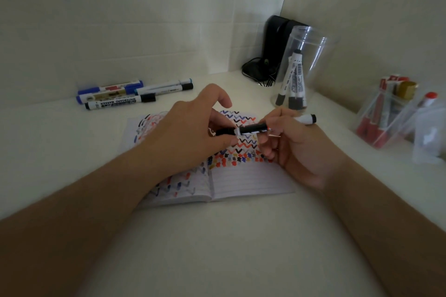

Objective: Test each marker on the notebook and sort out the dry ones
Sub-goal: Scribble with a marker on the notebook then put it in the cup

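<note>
We are holding a black whiteboard marker (251, 128) level over the open notebook (251, 181), its long axis running left to right between our two hands. The left hand (190, 135) is pinching the cap end, thumb and fingers closed on it; the right hand (289, 142) is wrapped round the barrel, whose white tail with a black end is sticking out past the knuckles toward the right. Both hands are equally near, one at each end, so we judge any pull along that axis is separating or seating the cap; which one, we cannot tell.

The marker looks black at the cap, with a white-and-black printed barrel. Its tip is hidden.

Beneath it, the notebook pages are crowded with rows of zigzags and blots in black, red, blue and orange; the lower right page is lying mostly bare, ruled lines only.

Farther out on the surface: a loose row of markers (115, 97) lying far left, blue- and black-capped; a clear tall jar (311, 41) far right holding black markers (293, 84) cap-down; a clear bag (386, 113) of red markers at the right edge. We cannot tell which group is the dry lot.
</note>
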